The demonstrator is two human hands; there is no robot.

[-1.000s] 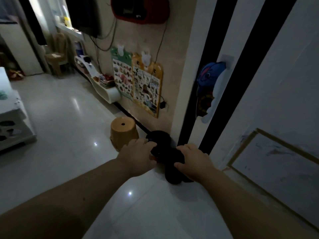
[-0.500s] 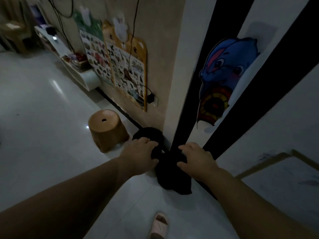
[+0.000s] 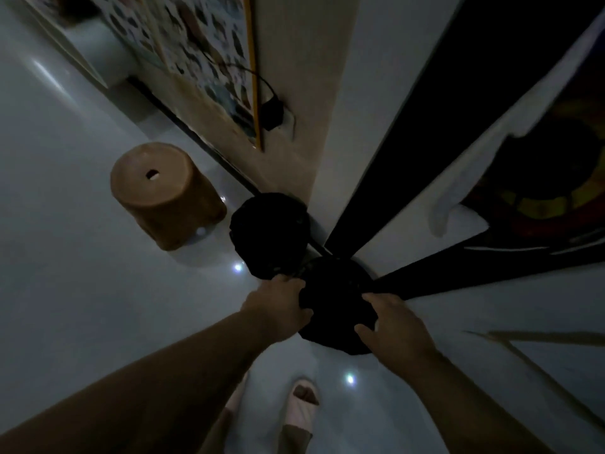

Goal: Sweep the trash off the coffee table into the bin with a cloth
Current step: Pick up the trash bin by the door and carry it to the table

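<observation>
In the dim light a black round bin (image 3: 334, 299) stands on the floor at the foot of a door frame. My left hand (image 3: 278, 309) grips its left edge with curled fingers. On its right side lies my right hand (image 3: 393, 326), fingers bent over the rim. A second black rounded object (image 3: 268, 231) sits just behind it against the wall; what it is I cannot tell. No cloth or coffee table is in view.
A tan plastic stool (image 3: 163, 194) stands left of the black objects. A picture poster (image 3: 203, 37) hangs on the wall above a plugged-in black adapter (image 3: 273, 114). My foot in a pale slipper (image 3: 302, 407) is below the bin. Glossy floor stretches left.
The view has dropped and come closer to the bin. Both hands have stayed on it, and my slippered foot has come further into view.
</observation>
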